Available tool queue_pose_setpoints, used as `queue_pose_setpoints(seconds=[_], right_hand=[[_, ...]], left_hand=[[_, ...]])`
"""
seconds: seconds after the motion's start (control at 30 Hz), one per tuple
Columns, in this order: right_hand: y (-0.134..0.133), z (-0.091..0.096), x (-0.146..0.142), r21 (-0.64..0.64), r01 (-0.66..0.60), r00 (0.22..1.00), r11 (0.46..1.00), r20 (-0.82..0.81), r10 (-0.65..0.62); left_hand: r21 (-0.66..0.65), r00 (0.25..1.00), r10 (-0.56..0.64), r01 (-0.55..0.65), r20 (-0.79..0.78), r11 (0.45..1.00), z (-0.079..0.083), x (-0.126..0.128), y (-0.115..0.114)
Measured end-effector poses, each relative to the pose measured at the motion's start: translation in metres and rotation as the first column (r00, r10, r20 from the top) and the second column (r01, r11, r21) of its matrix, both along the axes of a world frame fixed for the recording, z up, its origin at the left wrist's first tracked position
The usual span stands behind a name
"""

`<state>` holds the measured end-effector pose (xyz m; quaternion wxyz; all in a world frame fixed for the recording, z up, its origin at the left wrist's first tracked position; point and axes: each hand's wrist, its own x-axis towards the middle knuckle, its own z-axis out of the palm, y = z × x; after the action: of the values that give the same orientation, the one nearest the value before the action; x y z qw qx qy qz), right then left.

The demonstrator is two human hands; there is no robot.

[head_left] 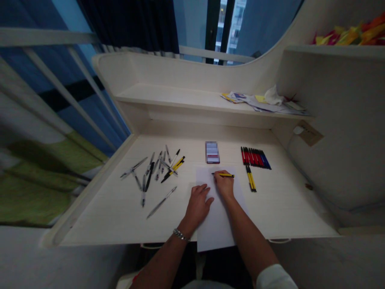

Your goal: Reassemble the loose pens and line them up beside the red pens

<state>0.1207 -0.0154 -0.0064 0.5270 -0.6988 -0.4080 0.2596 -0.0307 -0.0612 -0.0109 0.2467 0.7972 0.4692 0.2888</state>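
Observation:
A yellow and black pen (226,175) is held in my right hand (225,185), its dark tip pointing left over the upper part of a white sheet of paper (213,228). My left hand (199,202) lies flat, fingers spread, across the sheet's left edge. Just beyond the paper is a phone (212,152) with its screen lit. Loose pens (149,176), mostly clear with a few black or yellow, are scattered to the left. One clear pen (161,202) lies apart, nearer my left hand.
To the right is a row of red and blue pens (255,157), with two yellow pens (250,179) below it. Papers and a crumpled tissue (273,96) sit on the shelf (180,97) behind the desk. A cable (303,176) runs along the right wall.

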Motion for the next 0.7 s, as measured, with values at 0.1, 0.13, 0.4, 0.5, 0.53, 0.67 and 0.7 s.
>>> queue_pose_setpoints(seconds=[0.1, 0.13, 0.4, 0.5, 0.53, 0.67, 0.7], right_hand=[[-0.001, 0.002, -0.001, -0.011, -0.017, 0.999, 1.0, -0.037, 0.017], [-0.001, 0.002, -0.002, -0.004, -0.032, 0.998, 0.999, -0.046, 0.032], [-0.001, -0.002, -0.005, 0.038, -0.093, 0.995, 0.995, -0.024, 0.094], [-0.001, -0.002, -0.003, 0.041, -0.015, 1.0, 0.999, -0.021, 0.016], [0.0, -0.002, -0.002, 0.036, -0.004, 0.999, 0.999, -0.036, 0.005], [0.004, -0.005, 0.007, 0.034, 0.012, 0.98, 0.999, -0.2, -0.005], [0.006, -0.006, 0.01, 0.04, 0.03, 0.965, 0.999, -0.262, -0.018]], left_hand=[[0.009, 1.0, 0.006, -0.005, -0.019, 1.0, 0.0, 0.0, 0.0], [0.011, 1.0, 0.005, -0.005, -0.023, 1.0, 0.001, 0.0, 0.0], [0.006, 1.0, 0.01, -0.01, -0.015, 1.0, 0.0, 0.001, 0.0], [0.012, 1.0, 0.01, -0.009, -0.026, 1.0, 0.0, 0.001, 0.0], [0.015, 0.999, 0.009, -0.008, -0.033, 1.0, 0.0, 0.001, 0.0], [0.027, 0.997, 0.017, -0.015, -0.07, 1.0, 0.0, 0.001, 0.0], [0.029, 0.997, 0.017, -0.015, -0.076, 0.999, -0.001, 0.001, 0.0]])
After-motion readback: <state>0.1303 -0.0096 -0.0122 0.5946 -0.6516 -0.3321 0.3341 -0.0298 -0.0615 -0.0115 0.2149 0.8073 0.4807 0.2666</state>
